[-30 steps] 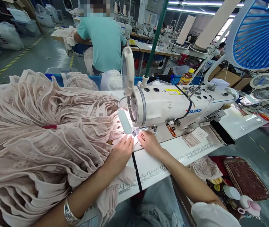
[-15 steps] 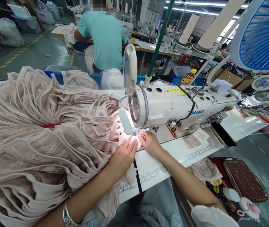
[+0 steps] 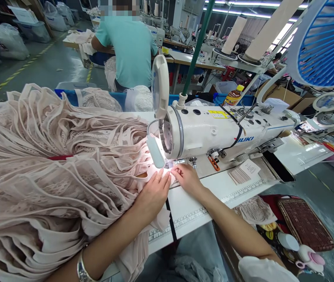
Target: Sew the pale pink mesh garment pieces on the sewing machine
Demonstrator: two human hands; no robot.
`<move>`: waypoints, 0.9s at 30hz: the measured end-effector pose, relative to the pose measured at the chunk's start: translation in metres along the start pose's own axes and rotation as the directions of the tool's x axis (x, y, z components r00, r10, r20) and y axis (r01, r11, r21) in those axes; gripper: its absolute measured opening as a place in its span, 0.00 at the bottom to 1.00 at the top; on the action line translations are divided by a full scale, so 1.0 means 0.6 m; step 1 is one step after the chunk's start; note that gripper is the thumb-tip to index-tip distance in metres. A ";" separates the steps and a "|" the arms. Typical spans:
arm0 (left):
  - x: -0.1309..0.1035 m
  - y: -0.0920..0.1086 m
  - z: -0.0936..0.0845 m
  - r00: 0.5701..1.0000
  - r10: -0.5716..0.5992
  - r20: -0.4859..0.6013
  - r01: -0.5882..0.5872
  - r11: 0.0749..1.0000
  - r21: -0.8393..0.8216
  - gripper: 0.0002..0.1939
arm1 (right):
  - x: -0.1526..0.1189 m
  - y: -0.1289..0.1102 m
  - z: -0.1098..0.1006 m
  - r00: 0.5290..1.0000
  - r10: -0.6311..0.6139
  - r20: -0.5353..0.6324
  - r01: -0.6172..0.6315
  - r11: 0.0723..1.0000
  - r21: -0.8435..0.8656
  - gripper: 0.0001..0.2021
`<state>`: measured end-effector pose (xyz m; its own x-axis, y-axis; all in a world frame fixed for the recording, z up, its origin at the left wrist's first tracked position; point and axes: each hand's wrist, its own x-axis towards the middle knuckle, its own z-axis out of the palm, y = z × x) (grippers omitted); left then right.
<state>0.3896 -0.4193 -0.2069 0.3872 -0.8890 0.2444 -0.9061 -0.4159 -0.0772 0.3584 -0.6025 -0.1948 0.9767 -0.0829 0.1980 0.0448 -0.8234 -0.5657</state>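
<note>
A white sewing machine [image 3: 205, 131] stands on the table, its small lamp [image 3: 155, 152] shining on the needle area. Pale pink fabric [image 3: 151, 169] lies under that light. My left hand [image 3: 156, 191] rests flat on the fabric, fingers stretched towards the presser foot [image 3: 168, 164]. Just right of the foot, my right hand [image 3: 187, 178] has thumb and fingers pinched together at the fabric's edge. The exact stitch point is hard to make out in the glare. To the left, a large heap of pale pink lace-trimmed garments [image 3: 38, 172] runs up to my left forearm.
A measuring tape [image 3: 190, 218] runs along the table's front edge. Fabric swatches with a card [image 3: 243, 172] lie right of the machine. Behind stand a green pole [image 3: 198, 49], thread cones [image 3: 234, 37] and a bottle [image 3: 234, 96]. A person in a turquoise shirt [image 3: 131, 47] sits ahead.
Almost nothing differs. My right fingers have shifted very slightly left at the fabric edge; my left hand stays flat in nearly the same place.
</note>
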 end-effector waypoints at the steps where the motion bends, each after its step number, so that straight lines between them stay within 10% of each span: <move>1: 0.000 0.002 0.006 1.000 -0.009 -0.026 0.009 1.000 0.000 0.24 | -0.004 0.003 -0.002 0.998 -0.066 -0.015 0.066 0.998 0.004 0.08; 6: -0.001 0.004 0.023 0.989 -0.043 -0.140 0.029 0.994 -0.101 0.21 | -0.016 0.008 -0.012 0.944 -0.331 0.001 0.329 0.940 -0.091 0.13; 17: 0.020 -0.002 -0.025 0.998 -0.062 -0.007 0.061 0.996 -0.068 0.13 | -0.013 -0.018 -0.004 0.904 -0.396 0.161 0.423 0.776 -0.468 0.17; 27: 0.028 0.009 -0.022 0.998 0.050 0.039 -0.053 0.997 0.060 0.24 | 0.008 0.021 -0.033 0.925 -0.157 0.347 0.251 0.936 -0.245 0.26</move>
<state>0.3890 -0.4343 -0.1906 0.3475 -0.9157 0.2020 -0.9135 -0.3792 -0.1474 0.3595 -0.6245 -0.1853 0.9690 0.2469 -0.0057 0.2352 -0.9296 -0.2836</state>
